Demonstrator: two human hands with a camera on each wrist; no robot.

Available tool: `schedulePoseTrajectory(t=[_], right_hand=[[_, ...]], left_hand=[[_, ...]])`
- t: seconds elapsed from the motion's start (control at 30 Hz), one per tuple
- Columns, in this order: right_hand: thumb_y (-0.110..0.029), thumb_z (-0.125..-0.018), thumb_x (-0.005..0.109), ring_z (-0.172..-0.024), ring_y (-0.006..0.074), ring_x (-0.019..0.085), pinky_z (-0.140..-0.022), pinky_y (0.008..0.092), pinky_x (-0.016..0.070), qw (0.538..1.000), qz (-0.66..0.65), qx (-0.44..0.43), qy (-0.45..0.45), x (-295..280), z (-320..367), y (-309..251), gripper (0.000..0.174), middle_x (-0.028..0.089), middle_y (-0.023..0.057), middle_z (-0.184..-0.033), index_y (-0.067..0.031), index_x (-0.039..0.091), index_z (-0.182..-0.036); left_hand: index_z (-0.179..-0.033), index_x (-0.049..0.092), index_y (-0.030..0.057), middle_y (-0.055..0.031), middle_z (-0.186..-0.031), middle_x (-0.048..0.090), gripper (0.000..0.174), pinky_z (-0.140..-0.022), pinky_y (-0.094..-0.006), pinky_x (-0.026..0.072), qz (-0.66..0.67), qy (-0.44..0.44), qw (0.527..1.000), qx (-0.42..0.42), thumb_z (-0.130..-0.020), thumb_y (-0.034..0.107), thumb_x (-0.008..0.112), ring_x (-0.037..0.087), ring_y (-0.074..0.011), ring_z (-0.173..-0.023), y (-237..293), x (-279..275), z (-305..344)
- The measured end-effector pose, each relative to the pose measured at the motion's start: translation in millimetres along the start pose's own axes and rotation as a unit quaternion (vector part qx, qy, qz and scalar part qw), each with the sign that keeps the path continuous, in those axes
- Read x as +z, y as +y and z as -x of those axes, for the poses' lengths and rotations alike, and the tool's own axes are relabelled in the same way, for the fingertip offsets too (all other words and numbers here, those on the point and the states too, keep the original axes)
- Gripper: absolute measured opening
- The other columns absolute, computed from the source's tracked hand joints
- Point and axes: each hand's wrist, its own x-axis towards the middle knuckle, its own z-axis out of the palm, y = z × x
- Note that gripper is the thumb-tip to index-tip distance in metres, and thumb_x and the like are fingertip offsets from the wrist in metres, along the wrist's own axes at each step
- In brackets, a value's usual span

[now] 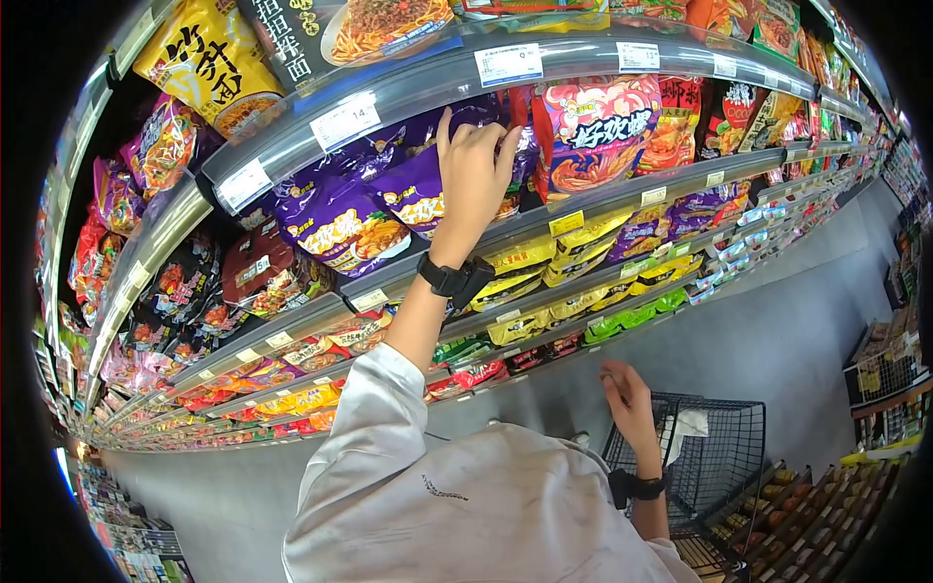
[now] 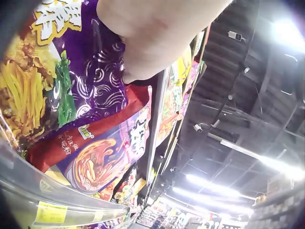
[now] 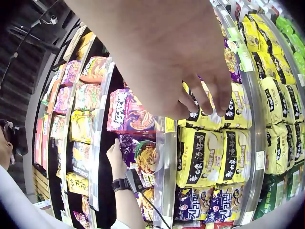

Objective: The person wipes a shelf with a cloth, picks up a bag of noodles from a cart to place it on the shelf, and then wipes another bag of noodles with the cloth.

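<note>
In the head view, my left hand (image 1: 471, 180) reaches over the purple noodle packs (image 1: 355, 228) on the shelf. Its fingers are spread and slightly bent at the upper part of a pack; their tips show no clear grip. The right wrist view shows the same left hand (image 3: 116, 155) against the edge of a purple pack (image 3: 127, 149). In the left wrist view, a purple pack (image 2: 97, 71) fills the left side, beside a red-edged pack (image 2: 102, 157). My right hand (image 1: 630, 403) hangs low by the cart with loosely bent fingers, holding nothing.
A black wire cart (image 1: 714, 457) stands on the grey floor, right of the body. A pink-and-red pack (image 1: 598, 136) is right of my left hand. Above runs a shelf edge (image 1: 413, 83) with price tags; yellow packs (image 1: 520, 257) lie below.
</note>
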Motion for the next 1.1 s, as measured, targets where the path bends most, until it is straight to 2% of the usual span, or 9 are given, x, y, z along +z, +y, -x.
schedulePoseTrajectory(t=[0.23, 0.33, 0.4, 0.43, 0.5, 0.63, 0.8, 1.0, 1.1], right_hand=[[-0.005, -0.103, 0.061, -0.109, 0.0212, 0.071, -0.093, 0.0338, 0.0569, 1.000, 0.000, 0.001, -0.004, -1, -1, 3, 0.028, 0.072, 0.0158, -0.120, 0.0032, 0.063, -0.130], [-0.005, -0.103, 0.061, -0.108, 0.0208, 0.071, -0.093, 0.0336, 0.0569, 1.000, 0.003, 0.001, -0.003, -1, 1, 2, 0.027, 0.072, 0.0156, -0.119, 0.0032, 0.063, -0.129], [-0.006, -0.103, 0.061, -0.108, 0.0206, 0.071, -0.092, 0.0335, 0.0569, 1.000, 0.001, 0.002, 0.000, -3, 1, 0, 0.027, 0.072, 0.0155, -0.118, 0.0032, 0.063, -0.129], [-0.007, -0.104, 0.059, -0.109, 0.0203, 0.071, -0.092, 0.0321, 0.0558, 1.000, 0.007, 0.004, -0.006, -4, 2, -1, 0.028, 0.072, 0.0135, -0.119, 0.0037, 0.062, -0.130], [-0.008, -0.106, 0.057, -0.110, 0.0199, 0.071, -0.092, 0.0307, 0.0547, 1.000, 0.013, 0.006, -0.012, -5, 3, -3, 0.028, 0.072, 0.0115, -0.119, 0.0042, 0.061, -0.131], [-0.005, -0.103, 0.061, -0.106, 0.0211, 0.072, -0.091, 0.0328, 0.0574, 1.000, 0.005, 0.005, 0.004, -5, 3, -1, 0.027, 0.072, 0.0153, -0.117, 0.0034, 0.064, -0.128], [-0.004, -0.102, 0.061, -0.105, 0.0210, 0.072, -0.090, 0.0328, 0.0576, 1.000, 0.004, -0.001, -0.002, -5, 4, 0, 0.026, 0.072, 0.0147, -0.115, 0.0034, 0.064, -0.127], [-0.004, -0.102, 0.061, -0.103, 0.0205, 0.072, -0.089, 0.0324, 0.0577, 1.000, 0.008, -0.006, -0.011, -8, 5, -2, 0.024, 0.072, 0.0144, -0.114, 0.0040, 0.064, -0.125], [-0.004, -0.102, 0.062, -0.103, 0.0205, 0.072, -0.089, 0.0323, 0.0579, 1.000, 0.002, -0.009, -0.013, -10, 5, 1, 0.023, 0.071, 0.0146, -0.115, 0.0045, 0.064, -0.124]], left_hand=[[-0.088, 0.076, 0.0016, -0.0118, -0.071, 0.066, 0.019, -0.117, -0.0506, 0.0382, 0.001, -0.043, 0.997, -0.058, -0.095, 0.020, 0.074, 0.064, -0.0305, -0.076, -7, 5, 2], [-0.090, 0.077, 0.0049, -0.0099, -0.075, 0.067, 0.013, -0.117, -0.0507, 0.0377, 0.029, 0.008, 0.999, -0.025, -0.092, 0.018, 0.076, 0.064, -0.0291, -0.080, 0, 1, 3], [-0.095, 0.079, 0.0086, -0.0072, -0.090, 0.071, 0.009, -0.119, -0.0526, 0.0355, 0.023, 0.021, 0.999, 0.020, -0.088, 0.014, 0.077, 0.065, -0.0270, -0.091, 3, -1, 4], [-0.095, 0.079, 0.0086, -0.0072, -0.090, 0.071, 0.009, -0.119, -0.0526, 0.0355, 0.024, 0.021, 0.999, 0.020, -0.088, 0.014, 0.077, 0.065, -0.0270, -0.091, 4, -2, 6], [-0.098, 0.079, 0.0110, -0.0047, -0.107, 0.072, 0.013, -0.122, -0.0553, 0.0318, -0.015, 0.016, 0.998, 0.062, -0.085, 0.010, 0.077, 0.065, -0.0255, -0.102, 3, -4, 9], [-0.110, 0.078, 0.0129, -0.0069, -0.117, 0.070, 0.024, -0.124, -0.0595, 0.0262, -0.039, 0.002, 0.997, 0.072, -0.086, 0.012, 0.075, 0.063, -0.0265, -0.111, 4, -5, 12], [-0.138, 0.068, 0.0175, -0.0134, -0.138, 0.064, 0.044, -0.125, -0.0651, 0.0151, -0.148, -0.073, 0.984, 0.074, -0.095, 0.029, 0.069, 0.052, -0.0339, -0.137, -2, -8, 18], [-0.153, 0.054, 0.0181, -0.0176, -0.155, 0.051, 0.056, -0.124, -0.0641, 0.0150, -0.165, -0.103, 0.979, 0.054, -0.102, 0.043, 0.060, 0.037, -0.0402, -0.149, -4, -3, 29], [-0.152, 0.053, 0.0148, -0.0193, -0.153, 0.050, 0.059, -0.123, -0.0656, 0.0191, -0.174, -0.105, 0.977, 0.063, -0.100, 0.041, 0.063, 0.037, -0.0404, -0.147, -10, 1, 32]])
